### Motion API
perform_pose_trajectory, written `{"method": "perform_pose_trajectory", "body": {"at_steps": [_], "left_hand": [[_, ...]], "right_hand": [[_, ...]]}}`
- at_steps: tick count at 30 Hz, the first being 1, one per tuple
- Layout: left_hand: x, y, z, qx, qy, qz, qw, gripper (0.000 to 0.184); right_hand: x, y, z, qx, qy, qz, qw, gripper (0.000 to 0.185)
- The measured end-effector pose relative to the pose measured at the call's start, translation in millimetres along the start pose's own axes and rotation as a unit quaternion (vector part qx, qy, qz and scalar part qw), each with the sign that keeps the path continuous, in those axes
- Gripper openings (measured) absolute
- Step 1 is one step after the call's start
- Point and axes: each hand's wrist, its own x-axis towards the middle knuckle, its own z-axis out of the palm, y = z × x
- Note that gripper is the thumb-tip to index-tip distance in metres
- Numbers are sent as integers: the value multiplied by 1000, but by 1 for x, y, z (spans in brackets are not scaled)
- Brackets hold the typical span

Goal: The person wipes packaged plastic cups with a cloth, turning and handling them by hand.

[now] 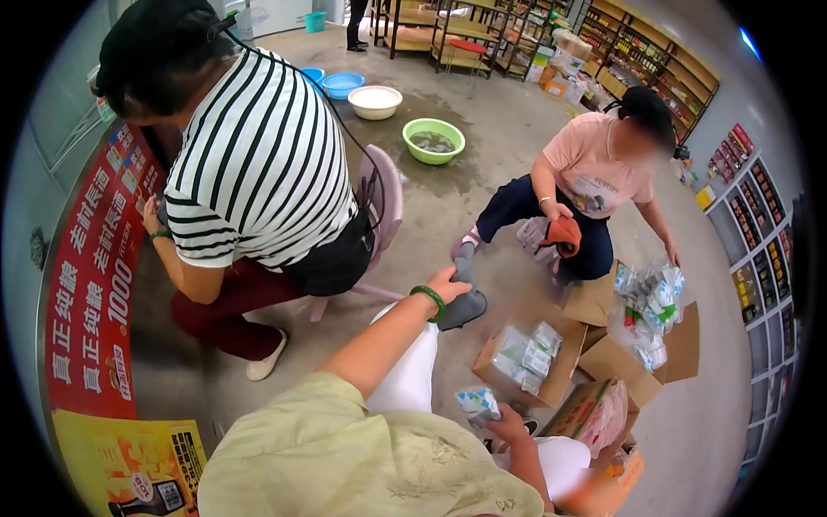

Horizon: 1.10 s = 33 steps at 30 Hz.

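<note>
My left hand (444,283), below a green bangle, is stretched forward with its fingers closed on a limp grey cloth (466,306). The cloth hangs beside my white-trousered knee, and its exact kind is unclear. Low at my right side, my right hand (508,426) grips a small plastic packet (479,405) with blue and green print. Just beyond that hand stands an open cardboard box (551,376) holding similar packets (527,351).
Another open carton (680,345) is piled with packets; a person in pink (603,159) reaches there, holding an orange cloth (562,234). At left, a person in stripes (258,164) sits on a pink chair (388,207). A green basin (433,141) stands on wet floor.
</note>
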Motion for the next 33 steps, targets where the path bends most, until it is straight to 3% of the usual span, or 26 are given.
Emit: {"method": "perform_pose_trajectory", "body": {"at_steps": [2, 6, 9, 11, 13, 16, 21, 29, 33], "left_hand": [[2, -5, -3, 41, 30, 14, 999, 38], [12, -16, -7, 3, 7, 22, 1000, 39], [16, -22, -14, -88, -13, 3, 996, 51], [23, -29, -11, -116, 37, 29, 992, 51], [-6, 3, -6, -161, 56, -1, 985, 36], [-6, -2, -11, -166, 3, 3, 986, 35], [-12, 7, -14, -160, 4, 1, 987, 28], [-11, 6, -15, -155, -25, -25, 987, 28], [-12, 7, -16, -150, -22, -31, 988, 29]], "right_hand": [[3, -6, 3, 11, 4, -31, 999, 52], [0, -15, 4, 25, 0, -5, 1000, 52], [6, -1, 10, 79, 32, -13, 996, 48], [5, 8, 11, 175, 61, -37, 982, 44], [-4, -5, 0, 197, 56, 21, 978, 41], [-13, -15, -6, 224, 91, 48, 969, 42], [-14, -9, -1, 310, 93, 58, 945, 45], [-19, -9, -5, 315, 88, 109, 939, 46], [-9, 4, 3, 323, 81, 90, 939, 43]]}}
